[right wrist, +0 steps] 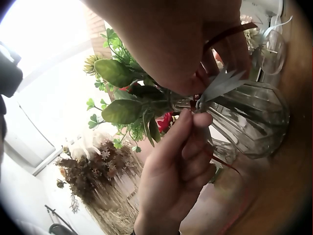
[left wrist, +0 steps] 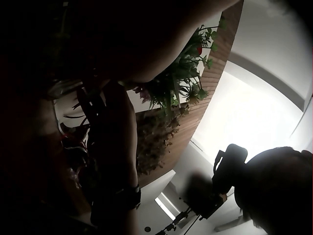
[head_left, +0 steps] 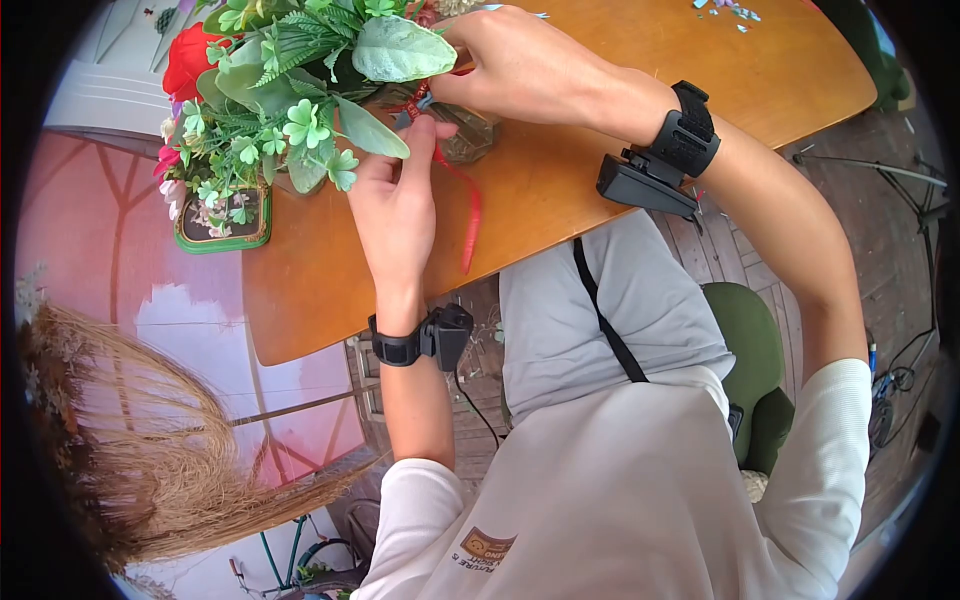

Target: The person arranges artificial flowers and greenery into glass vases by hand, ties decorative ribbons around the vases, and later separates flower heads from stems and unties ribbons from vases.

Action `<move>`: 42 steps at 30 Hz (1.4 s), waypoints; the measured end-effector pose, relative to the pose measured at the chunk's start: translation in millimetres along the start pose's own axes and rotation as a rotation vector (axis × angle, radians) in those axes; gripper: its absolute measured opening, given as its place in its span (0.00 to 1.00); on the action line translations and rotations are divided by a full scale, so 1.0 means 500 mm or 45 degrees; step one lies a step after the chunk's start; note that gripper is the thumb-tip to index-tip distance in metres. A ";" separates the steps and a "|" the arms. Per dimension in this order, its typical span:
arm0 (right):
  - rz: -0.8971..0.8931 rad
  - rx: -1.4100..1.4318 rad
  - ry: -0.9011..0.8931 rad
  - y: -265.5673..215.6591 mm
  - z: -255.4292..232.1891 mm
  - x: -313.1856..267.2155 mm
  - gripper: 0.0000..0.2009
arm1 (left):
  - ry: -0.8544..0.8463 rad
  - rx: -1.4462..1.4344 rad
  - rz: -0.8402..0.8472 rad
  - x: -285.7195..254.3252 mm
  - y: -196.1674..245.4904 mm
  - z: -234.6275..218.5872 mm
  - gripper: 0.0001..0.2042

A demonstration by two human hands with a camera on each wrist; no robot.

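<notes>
A glass vase holds artificial flowers with green leaves. Red ribbon and a grey ribbon are wound at its neck. My left hand pinches the red ribbon at the neck between thumb and index finger. Against the other side of the neck, my right hand has curled fingers with red ribbon running between them; its fingertips are partly hidden. The left wrist view is very dark there.
A green-rimmed tray is at the wooden table's left edge. Paper scraps lie at the far side. Dried grass stands left of me, a green chair behind. A clear glass piece is beside the vase.
</notes>
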State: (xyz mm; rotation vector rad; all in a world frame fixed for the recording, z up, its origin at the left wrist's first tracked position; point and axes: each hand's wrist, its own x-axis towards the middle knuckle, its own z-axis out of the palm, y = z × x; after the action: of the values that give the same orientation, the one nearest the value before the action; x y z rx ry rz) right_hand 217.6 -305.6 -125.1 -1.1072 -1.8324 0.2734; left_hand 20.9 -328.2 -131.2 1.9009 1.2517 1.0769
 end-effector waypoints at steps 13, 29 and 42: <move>0.007 -0.027 0.028 -0.010 -0.006 -0.003 0.12 | 0.118 -0.635 -0.226 0.012 -0.004 0.011 0.11; -0.027 0.002 0.044 -0.003 -0.003 -0.003 0.12 | 0.045 -0.937 -0.225 0.010 0.001 0.046 0.06; 0.017 0.050 -0.038 -0.009 -0.012 -0.003 0.13 | 0.011 -0.987 -0.161 0.011 -0.022 0.032 0.10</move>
State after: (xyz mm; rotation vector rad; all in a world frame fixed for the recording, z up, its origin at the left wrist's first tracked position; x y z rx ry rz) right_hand 220.3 -310.9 -120.4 -1.0940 -1.8387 0.3338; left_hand 31.4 -320.0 -146.4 1.2096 0.7695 1.2604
